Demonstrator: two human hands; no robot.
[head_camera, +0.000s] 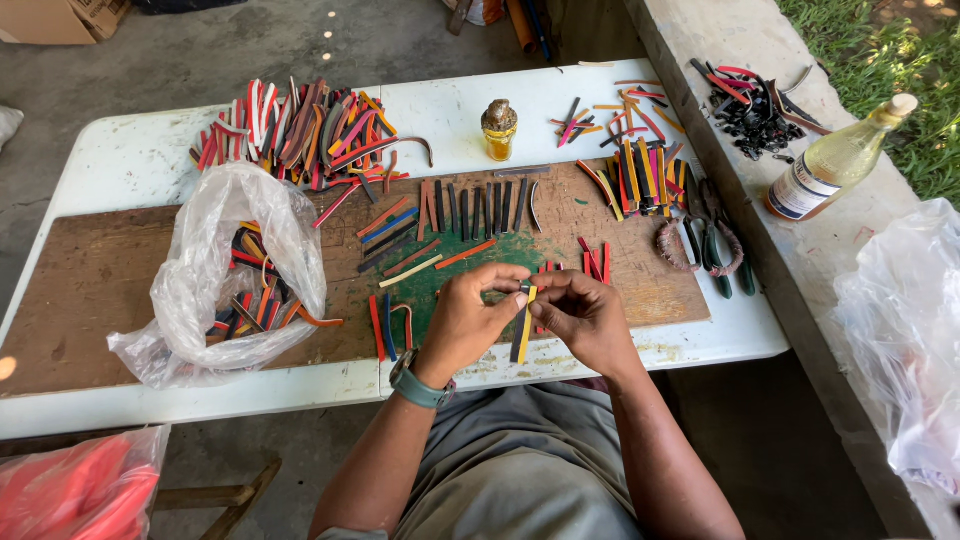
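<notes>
Fingertips (512, 287) of both hands meet at the top end of a small bundle of strips (523, 322), one yellow and one dark, which hangs straight down from the pinch over the near edge of the wooden board (80, 290).

Far to the left of the fingers lies a clear plastic bag (215, 270), open and slumped, with mixed coloured strips inside. Behind it, up and left of the fingers, sits a large loose heap of strips (300, 130) in red, black, orange and brown. Closer in, just left of and beyond the fingers, single strips lie sorted in rows (470, 210) on the board, some side by side and upright, others slanted.

The left hand (465, 320), with a grey-green watch (418, 385) at the wrist, curls thumb and forefinger onto the bundle from the left. The right hand (585, 318) comes in from the other side, its fingers bent and pressed to the same spot. Both forearms rise from the lap and angle inward.

Beyond the fingers stands a small glass jar (499, 130) of amber liquid. To the right lie another sorted group of strips (640, 180), then pliers (715, 245) with a wound coil beside them, and farther right a pale bottle (840, 160) on the concrete ledge.

Judging by the layout, much is sorted and cut, only this one small bundle is being joined, and the big heap remains untouched.
</notes>
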